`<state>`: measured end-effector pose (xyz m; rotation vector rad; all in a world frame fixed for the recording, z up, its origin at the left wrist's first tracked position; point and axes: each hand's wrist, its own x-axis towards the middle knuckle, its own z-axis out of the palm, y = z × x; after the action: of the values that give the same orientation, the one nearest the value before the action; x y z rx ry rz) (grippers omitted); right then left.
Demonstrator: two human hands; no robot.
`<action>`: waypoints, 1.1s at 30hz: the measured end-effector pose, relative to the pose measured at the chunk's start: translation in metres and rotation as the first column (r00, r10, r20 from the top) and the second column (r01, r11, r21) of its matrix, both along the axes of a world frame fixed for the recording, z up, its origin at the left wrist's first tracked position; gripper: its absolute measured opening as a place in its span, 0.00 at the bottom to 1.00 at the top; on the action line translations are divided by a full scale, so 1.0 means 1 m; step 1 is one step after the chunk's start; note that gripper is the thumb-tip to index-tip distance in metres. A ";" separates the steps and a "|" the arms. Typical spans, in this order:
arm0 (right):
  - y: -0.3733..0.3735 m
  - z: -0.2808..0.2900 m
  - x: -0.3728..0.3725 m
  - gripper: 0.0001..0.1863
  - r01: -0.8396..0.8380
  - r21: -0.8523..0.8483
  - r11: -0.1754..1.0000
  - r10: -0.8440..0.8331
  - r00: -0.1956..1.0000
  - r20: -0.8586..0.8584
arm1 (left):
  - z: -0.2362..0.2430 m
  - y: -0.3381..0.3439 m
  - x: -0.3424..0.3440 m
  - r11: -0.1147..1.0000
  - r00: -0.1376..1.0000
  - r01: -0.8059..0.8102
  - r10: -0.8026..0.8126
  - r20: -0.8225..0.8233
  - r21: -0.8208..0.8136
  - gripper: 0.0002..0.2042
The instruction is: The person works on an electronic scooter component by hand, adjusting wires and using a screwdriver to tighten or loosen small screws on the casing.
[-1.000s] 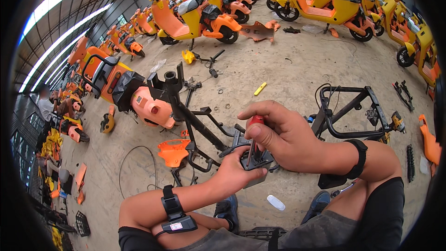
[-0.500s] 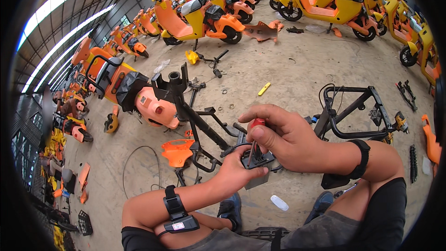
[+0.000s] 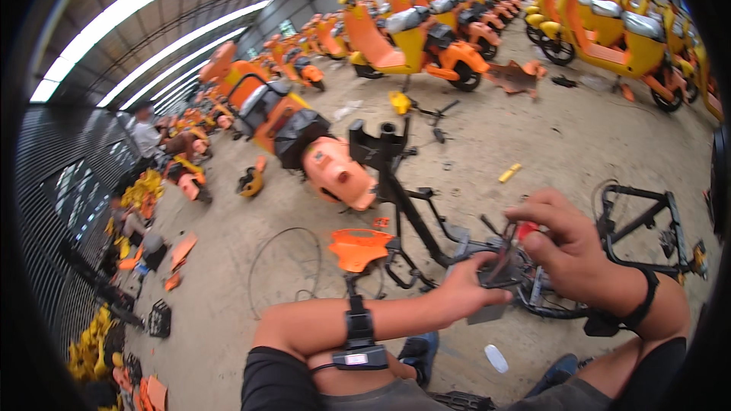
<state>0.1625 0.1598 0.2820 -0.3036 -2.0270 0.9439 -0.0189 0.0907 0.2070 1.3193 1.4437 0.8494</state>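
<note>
My left hand (image 3: 466,289) is closed around a small grey box-like part (image 3: 489,313) with a dark top, in front of me. My right hand (image 3: 567,253) grips a screwdriver by its red handle (image 3: 526,230). Its shaft points down toward the top of the box; motion blur hides whether the tip touches. Thin dark wires seem to rise beside the shaft. Just beyond my left hand a bare black scooter frame (image 3: 415,217) lies on the floor, its upright tube leaning away. Another black frame (image 3: 643,217) lies to the right of my right hand.
An orange panel (image 3: 358,250) and a looped cable (image 3: 263,259) lie left of my arms. A yellow tool (image 3: 509,173) is on the floor ahead, a white oval piece (image 3: 496,358) near my feet. Parked scooters (image 3: 415,46) fill the back. People (image 3: 146,133) are at the far left.
The view has swung left, so the scene sits further right and more of the left wall shows. Both hands keep their grips on the box part and the screwdriver.
</note>
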 end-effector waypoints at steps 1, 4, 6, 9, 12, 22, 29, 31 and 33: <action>0.000 -0.001 0.001 0.14 -0.006 0.002 1.000 0.006 1.000 -0.006 | 0.001 0.000 0.001 1.000 1.000 0.006 -0.006 0.015 -0.001 0.35; -0.001 0.003 0.001 0.14 -0.003 -0.027 1.000 0.003 1.000 0.010 | -0.009 0.002 0.003 1.000 0.998 0.027 -0.027 0.063 -0.001 0.34; -0.004 0.006 -0.002 0.14 -0.011 -0.096 0.995 0.013 1.000 0.020 | -0.010 0.000 0.001 0.999 0.995 0.026 -0.021 0.099 -0.043 0.34; -0.010 0.000 -0.004 0.13 -0.045 -0.258 0.965 0.032 0.998 -0.054 | -0.004 -0.001 0.002 0.995 0.987 0.039 -0.024 0.162 -0.089 0.34; -0.006 -0.004 -0.002 0.13 -0.067 -0.212 0.975 0.061 0.998 -0.032 | 0.000 -0.003 0.002 0.995 0.987 0.026 -0.010 0.161 -0.096 0.34; -0.004 -0.004 -0.006 0.16 -0.088 -0.386 0.918 0.100 0.995 0.011 | -0.003 -0.004 -0.001 0.992 0.982 0.031 -0.007 0.189 -0.125 0.35; -0.002 -0.002 -0.010 0.13 0.020 -0.081 0.996 -0.019 1.000 0.013 | -0.018 -0.002 -0.001 0.996 0.989 0.028 -0.016 0.148 -0.081 0.33; -0.003 0.001 -0.007 0.12 0.079 0.011 0.997 -0.079 0.996 0.045 | -0.017 -0.002 -0.001 0.995 0.986 0.031 -0.014 0.164 -0.098 0.34; 0.001 -0.006 -0.006 0.12 0.069 0.050 0.996 -0.071 0.997 0.026 | -0.014 -0.002 -0.001 0.991 0.980 0.033 -0.007 0.197 -0.130 0.36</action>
<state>0.1568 0.1605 0.2762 -0.3604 -2.0479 0.8498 -0.0198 0.0882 0.1931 1.1162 1.3062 0.8317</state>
